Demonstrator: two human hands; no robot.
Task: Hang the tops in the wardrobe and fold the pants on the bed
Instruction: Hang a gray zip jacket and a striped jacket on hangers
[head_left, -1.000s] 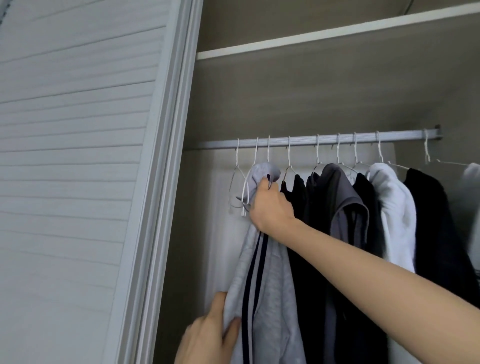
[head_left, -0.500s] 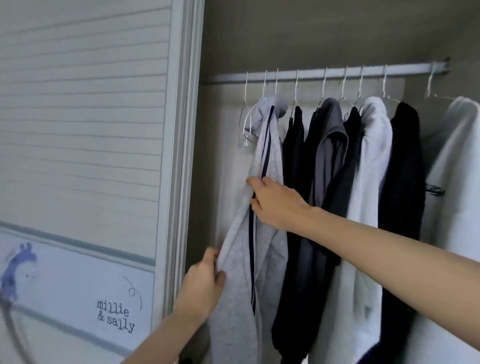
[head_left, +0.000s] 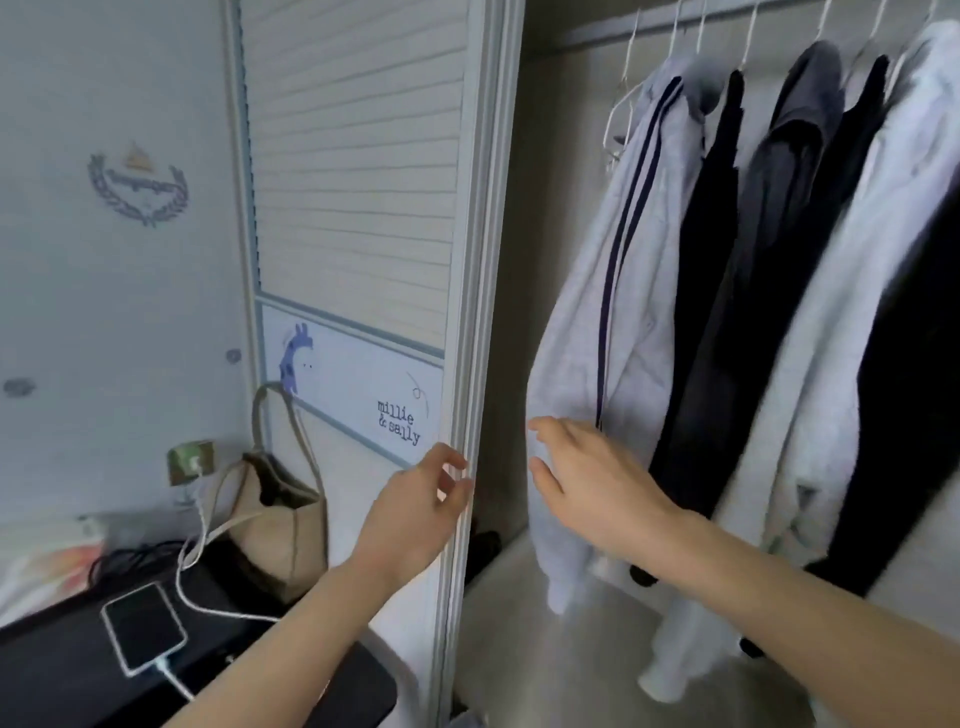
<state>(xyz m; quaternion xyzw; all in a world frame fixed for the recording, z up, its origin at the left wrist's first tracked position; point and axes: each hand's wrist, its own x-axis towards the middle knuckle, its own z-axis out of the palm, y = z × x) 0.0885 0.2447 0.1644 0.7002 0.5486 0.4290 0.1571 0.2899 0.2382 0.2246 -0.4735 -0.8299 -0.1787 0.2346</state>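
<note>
Reaching forward, left hand (head_left: 415, 512) loosely curled, holding nothing; right hand (head_left: 592, 478) spread beside the grey top (head_left: 623, 291)

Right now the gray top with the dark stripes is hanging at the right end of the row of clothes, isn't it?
Not quite. The head view shows the gray top with the dark stripes hanging at the left end of the row, nearest the wardrobe door, with the black top beside it.

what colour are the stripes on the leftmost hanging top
Dark navy, two stripes down the light grey top, seen in the head view.
</note>
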